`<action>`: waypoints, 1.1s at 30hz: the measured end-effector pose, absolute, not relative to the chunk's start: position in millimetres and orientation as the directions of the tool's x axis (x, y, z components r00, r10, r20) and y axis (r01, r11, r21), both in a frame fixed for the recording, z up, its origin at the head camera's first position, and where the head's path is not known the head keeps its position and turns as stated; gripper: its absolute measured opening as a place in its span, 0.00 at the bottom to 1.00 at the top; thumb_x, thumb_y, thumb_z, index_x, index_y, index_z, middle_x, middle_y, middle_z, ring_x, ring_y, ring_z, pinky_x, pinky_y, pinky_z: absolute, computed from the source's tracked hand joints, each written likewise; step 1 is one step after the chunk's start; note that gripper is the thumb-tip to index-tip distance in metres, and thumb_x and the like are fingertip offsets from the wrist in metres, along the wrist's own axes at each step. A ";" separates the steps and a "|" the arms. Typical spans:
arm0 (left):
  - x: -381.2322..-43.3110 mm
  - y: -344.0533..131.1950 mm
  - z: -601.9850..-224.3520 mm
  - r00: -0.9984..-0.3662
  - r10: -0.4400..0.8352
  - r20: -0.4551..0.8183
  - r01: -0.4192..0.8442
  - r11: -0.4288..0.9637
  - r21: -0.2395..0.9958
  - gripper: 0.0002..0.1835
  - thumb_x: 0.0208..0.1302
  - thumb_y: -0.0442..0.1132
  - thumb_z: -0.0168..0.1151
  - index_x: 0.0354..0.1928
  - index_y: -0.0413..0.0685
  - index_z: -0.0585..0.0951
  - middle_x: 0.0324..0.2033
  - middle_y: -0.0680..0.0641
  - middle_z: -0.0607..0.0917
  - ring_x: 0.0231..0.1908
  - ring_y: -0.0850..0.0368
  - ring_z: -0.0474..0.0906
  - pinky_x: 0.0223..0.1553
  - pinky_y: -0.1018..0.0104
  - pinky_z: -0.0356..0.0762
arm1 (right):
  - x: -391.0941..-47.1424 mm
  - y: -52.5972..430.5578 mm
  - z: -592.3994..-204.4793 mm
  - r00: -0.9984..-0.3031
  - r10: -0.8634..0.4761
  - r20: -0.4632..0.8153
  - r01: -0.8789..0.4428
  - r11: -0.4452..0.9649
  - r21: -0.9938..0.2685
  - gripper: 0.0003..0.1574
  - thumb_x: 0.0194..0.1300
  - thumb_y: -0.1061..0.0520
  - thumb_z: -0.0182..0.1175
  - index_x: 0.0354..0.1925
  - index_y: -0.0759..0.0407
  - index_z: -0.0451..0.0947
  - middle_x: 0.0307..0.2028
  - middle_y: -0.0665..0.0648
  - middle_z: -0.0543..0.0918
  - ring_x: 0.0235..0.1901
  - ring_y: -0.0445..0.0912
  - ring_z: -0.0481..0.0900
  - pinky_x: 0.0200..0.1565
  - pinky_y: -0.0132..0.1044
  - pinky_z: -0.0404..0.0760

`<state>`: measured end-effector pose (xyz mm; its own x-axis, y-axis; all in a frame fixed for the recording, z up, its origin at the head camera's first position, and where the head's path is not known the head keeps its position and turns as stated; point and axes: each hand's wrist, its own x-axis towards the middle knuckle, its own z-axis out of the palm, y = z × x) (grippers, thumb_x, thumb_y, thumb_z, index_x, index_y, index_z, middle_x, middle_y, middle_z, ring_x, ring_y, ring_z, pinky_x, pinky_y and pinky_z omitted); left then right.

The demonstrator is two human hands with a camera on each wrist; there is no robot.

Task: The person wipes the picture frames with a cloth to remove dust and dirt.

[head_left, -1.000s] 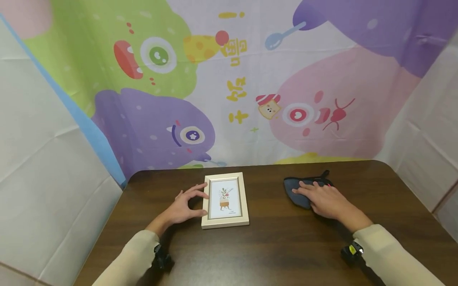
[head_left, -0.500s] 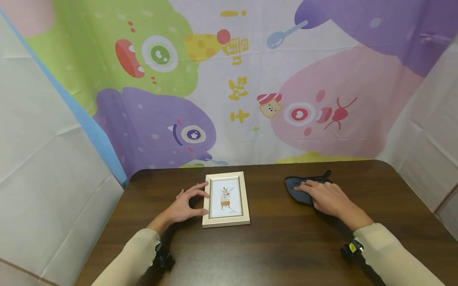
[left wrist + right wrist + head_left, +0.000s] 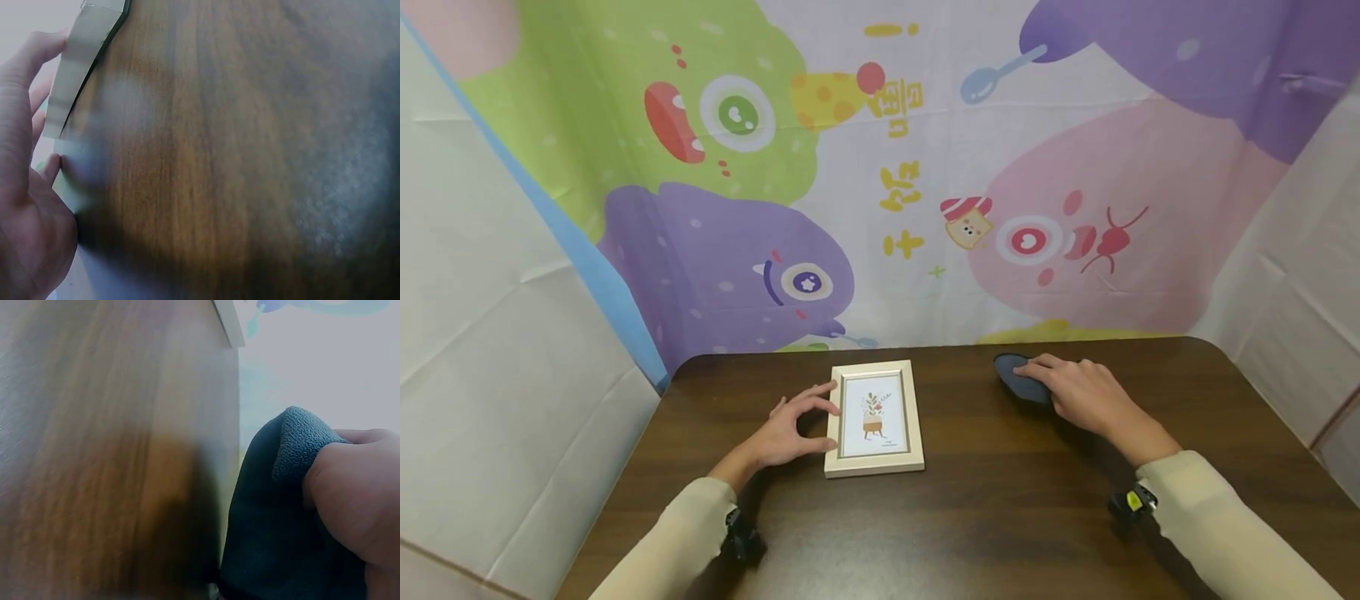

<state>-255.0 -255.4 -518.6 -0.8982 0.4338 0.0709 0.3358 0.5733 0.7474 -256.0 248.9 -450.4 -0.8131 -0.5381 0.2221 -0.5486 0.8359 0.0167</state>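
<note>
In the head view a cream picture frame, with a potted-plant print inside, lies flat on the table. My left hand rests its thumb and fingertips along the frame's left edge, thumb nearer me and spread from the fingers. The left wrist view has the thumb against the frame's side. Over to the right, my right hand pinches a dark blue fuzzy cloth piece, which looks like a mitt or pouch. In the right wrist view the cloth hangs from my fingers, apart from the tabletop; the palm hides part of it.
The dark wooden table ends against a cartoon-printed curtain at the back. White panels stand on both sides. Each wrist carries a small black camera.
My right fingers have curled from lying flat on the blue cloth to gripping it, and it has come up off the table. My left hand and the frame have stayed put.
</note>
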 end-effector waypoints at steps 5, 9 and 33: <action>-250.9 -251.8 -509.4 -0.906 0.422 0.040 0.310 0.594 0.742 0.22 0.65 0.43 0.83 0.59 0.53 0.88 0.86 0.39 0.70 0.87 0.26 0.60 0.80 0.09 0.30 | -260.6 239.7 -445.9 -0.819 -0.532 0.216 -0.547 0.837 -0.012 0.36 0.69 0.73 0.66 0.70 0.52 0.86 0.65 0.63 0.91 0.17 0.42 0.53 0.22 0.33 0.56; -251.5 -251.4 -509.8 -0.906 0.422 0.046 0.314 0.595 0.740 0.22 0.65 0.42 0.84 0.58 0.53 0.88 0.86 0.39 0.71 0.87 0.26 0.60 0.79 0.08 0.30 | -264.4 230.0 -445.6 -0.824 -0.529 0.204 -0.548 0.835 -0.047 0.35 0.70 0.73 0.64 0.71 0.53 0.85 0.65 0.63 0.90 0.18 0.41 0.54 0.23 0.33 0.56; -274.6 -271.0 -555.8 -0.880 0.450 0.154 0.408 0.549 0.730 0.25 0.61 0.58 0.85 0.58 0.67 0.88 0.85 0.53 0.74 0.87 0.35 0.65 0.75 0.05 0.34 | -284.6 179.8 -451.3 -0.817 -0.513 0.262 -0.561 0.812 -0.161 0.36 0.70 0.72 0.62 0.71 0.51 0.86 0.67 0.64 0.90 0.46 0.60 0.93 0.35 0.48 0.86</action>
